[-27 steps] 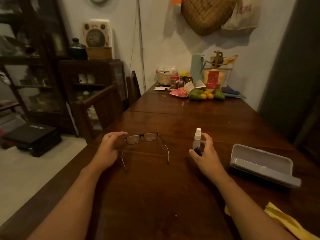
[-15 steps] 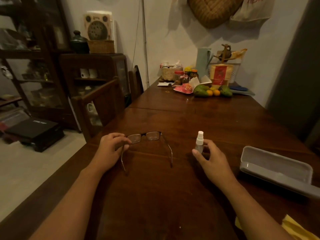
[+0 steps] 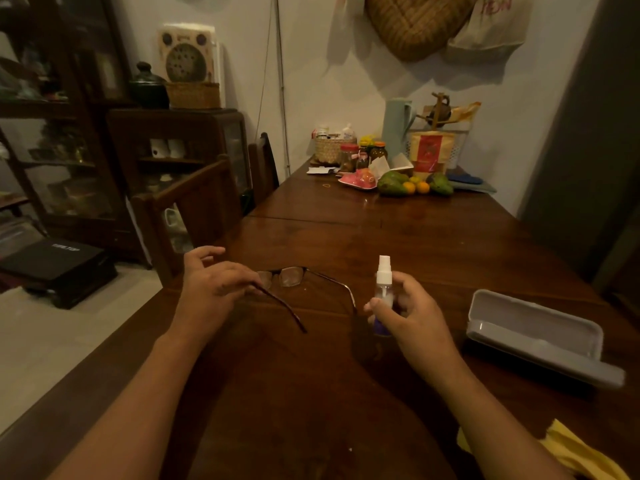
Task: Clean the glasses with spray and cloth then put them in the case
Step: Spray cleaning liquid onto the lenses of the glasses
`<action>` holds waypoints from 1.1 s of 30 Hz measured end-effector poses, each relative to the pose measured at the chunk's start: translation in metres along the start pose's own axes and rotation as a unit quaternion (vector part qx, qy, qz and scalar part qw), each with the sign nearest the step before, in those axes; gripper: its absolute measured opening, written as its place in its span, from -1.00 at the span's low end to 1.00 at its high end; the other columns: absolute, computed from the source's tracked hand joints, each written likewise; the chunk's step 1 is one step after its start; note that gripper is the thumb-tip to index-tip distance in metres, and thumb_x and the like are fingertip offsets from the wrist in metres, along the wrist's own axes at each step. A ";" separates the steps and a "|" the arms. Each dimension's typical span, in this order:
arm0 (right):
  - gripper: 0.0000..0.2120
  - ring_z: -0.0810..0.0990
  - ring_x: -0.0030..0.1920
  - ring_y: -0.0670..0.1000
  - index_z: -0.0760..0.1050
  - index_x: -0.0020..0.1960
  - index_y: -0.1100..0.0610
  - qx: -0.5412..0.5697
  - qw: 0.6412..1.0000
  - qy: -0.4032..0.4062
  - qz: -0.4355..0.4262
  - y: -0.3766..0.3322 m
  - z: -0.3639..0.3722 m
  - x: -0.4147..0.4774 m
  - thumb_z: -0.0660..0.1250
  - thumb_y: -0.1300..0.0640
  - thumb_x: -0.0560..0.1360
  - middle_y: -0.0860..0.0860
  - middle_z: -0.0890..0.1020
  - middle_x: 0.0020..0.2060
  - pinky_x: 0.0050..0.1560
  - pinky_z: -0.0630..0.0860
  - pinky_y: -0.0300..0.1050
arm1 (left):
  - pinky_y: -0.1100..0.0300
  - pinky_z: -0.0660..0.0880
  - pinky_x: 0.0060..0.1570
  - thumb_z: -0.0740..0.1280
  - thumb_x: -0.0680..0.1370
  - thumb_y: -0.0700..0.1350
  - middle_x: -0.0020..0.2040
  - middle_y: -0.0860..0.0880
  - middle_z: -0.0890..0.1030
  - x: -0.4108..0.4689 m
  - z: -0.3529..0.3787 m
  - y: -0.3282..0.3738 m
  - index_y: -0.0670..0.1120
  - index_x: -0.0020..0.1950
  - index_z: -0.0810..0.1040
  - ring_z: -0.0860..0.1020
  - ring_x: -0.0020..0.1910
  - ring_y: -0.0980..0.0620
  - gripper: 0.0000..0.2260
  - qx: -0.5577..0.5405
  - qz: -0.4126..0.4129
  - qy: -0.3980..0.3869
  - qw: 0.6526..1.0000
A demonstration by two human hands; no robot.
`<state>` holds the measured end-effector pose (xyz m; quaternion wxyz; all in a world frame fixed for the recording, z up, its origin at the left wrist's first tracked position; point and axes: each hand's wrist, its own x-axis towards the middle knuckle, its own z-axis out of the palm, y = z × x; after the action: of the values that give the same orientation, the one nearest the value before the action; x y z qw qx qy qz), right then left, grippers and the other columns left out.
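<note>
Dark-framed glasses (image 3: pixel 292 277) with unfolded arms sit at the middle of the brown wooden table (image 3: pixel 398 237). My left hand (image 3: pixel 211 289) pinches their left arm near the hinge and covers the left lens. My right hand (image 3: pixel 412 317) grips a small clear spray bottle (image 3: pixel 383 289) with a white nozzle, held upright just right of the glasses. An open grey glasses case (image 3: pixel 540 336) lies to the right. A yellow cloth (image 3: pixel 568 455) shows at the bottom right corner.
Fruit (image 3: pixel 412 185), jars, a basket and a pale jug (image 3: pixel 396 128) crowd the table's far end. Two wooden chairs (image 3: pixel 194 206) stand along the left side. A dark cabinet (image 3: pixel 173 150) fills the left wall.
My left hand has closed onto the glasses' left arm and the frame has turned and lifted slightly. My right hand has taken a firmer hold of the spray bottle and raised it.
</note>
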<state>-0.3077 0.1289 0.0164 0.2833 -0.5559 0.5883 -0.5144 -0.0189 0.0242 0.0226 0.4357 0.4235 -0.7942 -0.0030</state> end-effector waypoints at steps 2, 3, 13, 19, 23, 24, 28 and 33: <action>-0.43 0.66 -0.04 -0.14 0.22 0.43 -0.24 0.029 0.999 -0.010 -0.011 -0.001 0.002 -0.002 0.38 0.07 0.54 -0.08 0.67 -0.02 -0.17 0.61 -0.25 | 0.15 0.28 0.13 0.47 0.37 -0.07 -0.06 0.18 0.63 0.001 0.000 0.007 0.07 -0.10 0.70 0.26 0.25 0.04 -0.86 -0.041 -0.046 0.021 0.998; -0.41 0.67 -0.06 -0.16 0.22 0.42 -0.30 0.038 0.999 -0.016 -0.019 -0.002 0.002 -0.003 0.39 0.07 0.53 -0.06 0.67 -0.03 -0.22 0.58 -0.32 | 0.20 0.31 0.09 0.48 0.36 -0.06 -0.04 0.14 0.62 0.001 0.001 0.011 0.07 -0.11 0.69 0.26 0.22 0.10 -0.86 -0.064 -0.088 0.028 0.994; -0.33 0.71 -0.12 -0.03 0.21 0.35 -0.52 0.052 0.994 -0.086 -0.046 -0.008 0.009 -0.005 0.37 0.15 0.55 -0.02 0.70 -0.05 -0.15 0.62 -0.23 | 0.37 0.55 -0.32 0.52 0.31 -0.18 -0.21 0.02 0.70 0.005 -0.004 0.043 -0.02 -0.15 0.69 0.67 -0.23 0.18 -0.84 -0.260 -0.262 0.034 0.929; -0.38 0.67 -0.26 -0.03 0.33 0.29 -0.45 0.042 0.995 -0.077 -0.037 -0.005 0.009 -0.006 0.39 0.18 0.48 0.05 0.69 -0.14 -0.25 0.58 -0.20 | 0.45 0.51 -0.30 0.49 0.37 -0.27 -0.19 0.01 0.69 0.004 0.001 0.055 -0.10 -0.13 0.69 0.64 -0.25 0.31 -0.87 -0.282 -0.266 0.021 0.921; -0.35 0.66 -0.25 -0.02 0.35 0.28 -0.47 0.034 0.996 -0.071 -0.044 -0.007 0.012 -0.005 0.37 0.24 0.49 -0.10 0.53 0.07 -0.30 0.57 -0.21 | 0.48 0.51 -0.29 0.47 0.38 -0.32 -0.21 -0.01 0.68 0.003 0.004 0.062 -0.18 -0.10 0.69 0.63 -0.28 0.32 -0.87 -0.300 -0.247 0.014 0.921; -0.35 0.67 -0.23 -0.02 0.35 0.28 -0.47 0.028 0.996 -0.067 -0.046 -0.007 0.013 -0.005 0.36 0.24 0.51 -0.11 0.52 0.06 -0.30 0.58 -0.21 | 0.47 0.51 -0.29 0.47 0.38 -0.33 -0.22 -0.01 0.68 0.003 0.005 0.063 -0.18 -0.09 0.69 0.63 -0.29 0.32 -0.86 -0.306 -0.245 0.014 0.920; -0.44 0.64 -0.32 -0.10 0.30 0.30 -0.47 0.014 0.998 -0.052 -0.045 -0.004 0.012 -0.004 0.36 0.13 0.56 0.01 0.67 -0.19 -0.30 0.53 -0.25 | 0.45 0.52 -0.30 0.47 0.30 -0.23 -0.35 0.11 0.70 0.002 0.005 0.067 -0.14 -0.17 0.68 0.65 -0.28 0.29 -0.87 -0.338 -0.245 0.013 0.908; -0.55 0.58 -0.37 -0.10 0.35 0.30 -0.35 0.011 0.997 -0.064 -0.032 -0.001 0.008 -0.001 0.29 0.13 0.58 0.04 0.69 -0.27 -0.30 0.50 -0.25 | 0.42 0.54 -0.28 0.48 0.28 -0.19 -0.32 0.12 0.71 -0.001 0.006 0.069 -0.13 -0.20 0.68 0.66 -0.25 0.25 -0.88 -0.355 -0.243 0.009 0.903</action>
<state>-0.2997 0.1281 0.0147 0.3099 -0.6032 0.5447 -0.4933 -0.0688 0.0665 0.0437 0.5501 0.4205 -0.6089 -0.3870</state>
